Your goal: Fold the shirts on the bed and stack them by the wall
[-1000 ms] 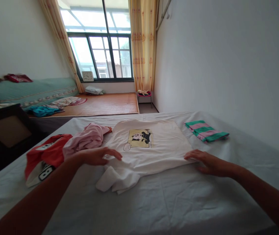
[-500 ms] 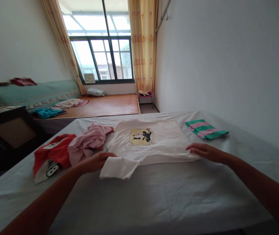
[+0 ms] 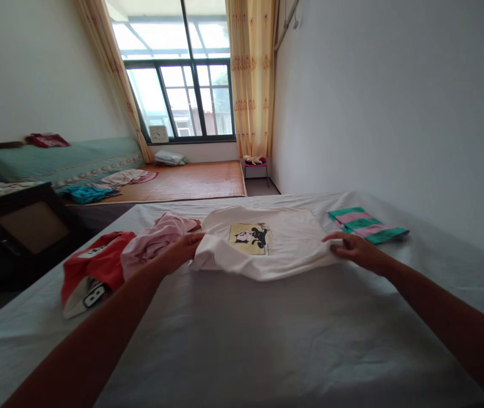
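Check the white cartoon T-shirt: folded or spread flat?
Partly folded: the white T-shirt has its near edge doubled over, rounded, with both hands gripping its sides.

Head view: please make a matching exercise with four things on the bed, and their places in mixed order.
1 white T-shirt
2 striped cloth
3 red garment
4 pink garment

a far left, beside the pink one
b held at both sides by the left hand and right hand
c near the wall, folded
d beside the left hand

Pairs: 1-b, 2-c, 3-a, 4-d

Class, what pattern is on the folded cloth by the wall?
Green and pink stripes on the folded cloth, head view.
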{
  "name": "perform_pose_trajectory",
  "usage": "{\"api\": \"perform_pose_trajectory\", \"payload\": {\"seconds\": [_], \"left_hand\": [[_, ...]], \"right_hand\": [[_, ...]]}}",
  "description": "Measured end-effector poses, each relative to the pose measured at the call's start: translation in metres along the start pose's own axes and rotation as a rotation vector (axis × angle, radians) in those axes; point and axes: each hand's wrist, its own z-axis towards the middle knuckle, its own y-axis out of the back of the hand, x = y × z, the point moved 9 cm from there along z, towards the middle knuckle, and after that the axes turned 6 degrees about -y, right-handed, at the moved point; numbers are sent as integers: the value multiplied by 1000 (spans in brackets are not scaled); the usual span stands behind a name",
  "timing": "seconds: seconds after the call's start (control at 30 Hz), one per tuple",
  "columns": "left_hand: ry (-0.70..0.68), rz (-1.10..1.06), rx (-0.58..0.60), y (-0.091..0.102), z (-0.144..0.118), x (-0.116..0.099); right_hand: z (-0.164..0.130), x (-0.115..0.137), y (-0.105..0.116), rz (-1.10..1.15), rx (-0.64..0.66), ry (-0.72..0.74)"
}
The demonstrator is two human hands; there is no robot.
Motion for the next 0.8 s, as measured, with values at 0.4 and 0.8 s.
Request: {"api": "perform_pose_trajectory", "payload": {"seconds": [0.4,0.8], "left_hand": [[130,297,-81,19,16,64],[247,1021,-146,37,-8,35]], "right_hand": [[37,-57,-3,48,-214,-185],[32,-53,25,105,-511,-78]]}}
